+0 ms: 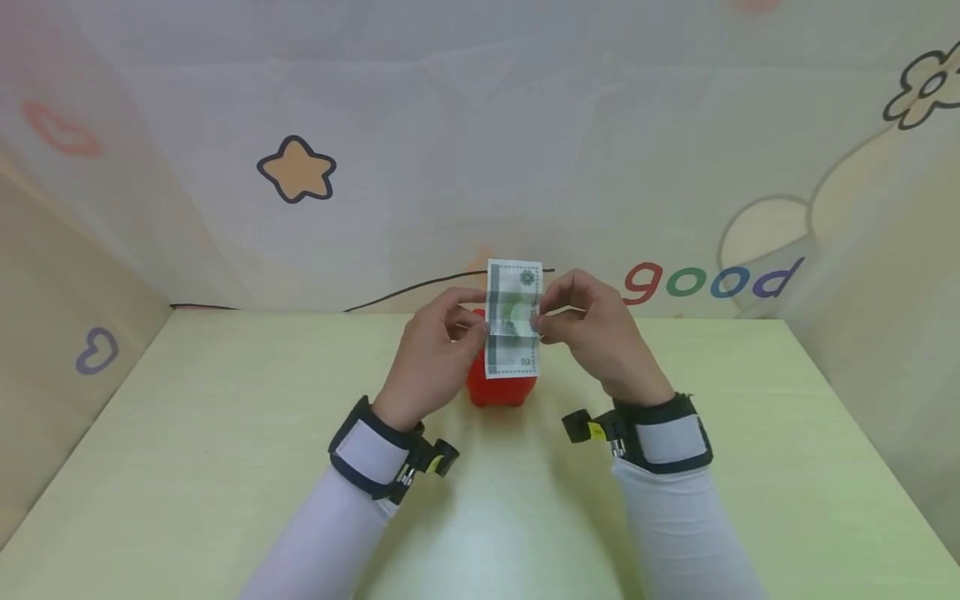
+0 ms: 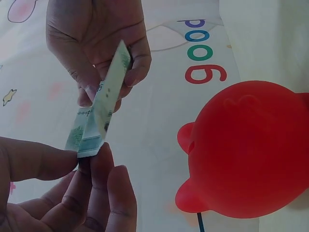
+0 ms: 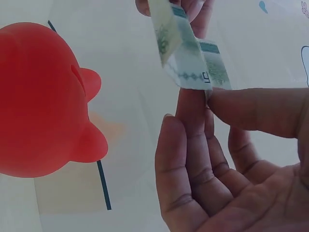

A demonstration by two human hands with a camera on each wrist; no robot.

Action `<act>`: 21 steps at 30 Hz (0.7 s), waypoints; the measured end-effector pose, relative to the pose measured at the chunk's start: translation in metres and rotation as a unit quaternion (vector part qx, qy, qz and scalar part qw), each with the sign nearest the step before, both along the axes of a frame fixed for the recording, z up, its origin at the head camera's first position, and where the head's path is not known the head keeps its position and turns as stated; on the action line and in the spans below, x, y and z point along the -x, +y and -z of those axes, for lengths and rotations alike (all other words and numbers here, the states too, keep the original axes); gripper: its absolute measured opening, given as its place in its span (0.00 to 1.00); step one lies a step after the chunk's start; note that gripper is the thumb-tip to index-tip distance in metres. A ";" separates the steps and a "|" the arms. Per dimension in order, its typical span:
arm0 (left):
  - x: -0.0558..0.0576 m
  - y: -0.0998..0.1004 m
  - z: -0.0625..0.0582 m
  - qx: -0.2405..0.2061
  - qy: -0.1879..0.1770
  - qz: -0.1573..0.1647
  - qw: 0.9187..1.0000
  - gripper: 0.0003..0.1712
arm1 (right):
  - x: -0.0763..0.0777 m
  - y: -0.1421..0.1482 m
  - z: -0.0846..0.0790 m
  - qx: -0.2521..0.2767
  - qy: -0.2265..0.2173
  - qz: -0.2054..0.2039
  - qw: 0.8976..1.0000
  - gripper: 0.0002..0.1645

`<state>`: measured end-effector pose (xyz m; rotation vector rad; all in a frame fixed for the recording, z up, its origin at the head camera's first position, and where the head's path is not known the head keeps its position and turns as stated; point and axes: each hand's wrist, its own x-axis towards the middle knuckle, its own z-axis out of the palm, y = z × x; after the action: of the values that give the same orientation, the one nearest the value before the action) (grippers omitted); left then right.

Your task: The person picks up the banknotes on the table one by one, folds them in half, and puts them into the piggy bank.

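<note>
A green and white banknote (image 1: 513, 312) with fold creases hangs upright between the hands, bent zigzag in the left wrist view. My left hand (image 1: 431, 358) pinches one long edge between thumb and fingers. On the opposite edge, the thumb and fingertips of my right hand (image 1: 603, 337) grip it. Behind the note in the head view stands a red piggy bank (image 1: 501, 392), partly hidden by it. The right wrist view shows the rounded red bank (image 3: 38, 101) with two ear-like bumps and a thin slit near them.
Bank and arms are over a pale yellow-green table (image 1: 247, 450). A light backdrop cloth (image 1: 450, 167) rises behind it, printed with a star (image 1: 296, 170) and the word "good" (image 1: 712, 281). Each wrist wears a black strap with a small camera.
</note>
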<state>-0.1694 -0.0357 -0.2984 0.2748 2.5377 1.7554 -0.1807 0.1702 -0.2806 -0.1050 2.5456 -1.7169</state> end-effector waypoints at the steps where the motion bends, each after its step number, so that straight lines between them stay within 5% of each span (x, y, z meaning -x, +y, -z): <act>1: 0.000 0.000 0.000 0.000 0.000 -0.001 1.000 0.21 | 0.000 0.000 -0.001 0.004 -0.005 -0.001 1.000 0.16; 7: 0.000 -0.001 -0.001 -0.003 0.000 -0.003 1.000 0.18 | 0.001 0.002 -0.001 0.009 -0.019 -0.013 1.000 0.29; 21: 0.000 -0.004 -0.003 -0.014 0.031 -0.005 0.999 0.12 | 0.001 0.003 0.001 -0.017 -0.007 -0.032 0.999 0.17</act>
<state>-0.1694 -0.0393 -0.2951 0.3248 2.5622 1.8157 -0.1821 0.1735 -0.2812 -0.1699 2.5321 -1.6441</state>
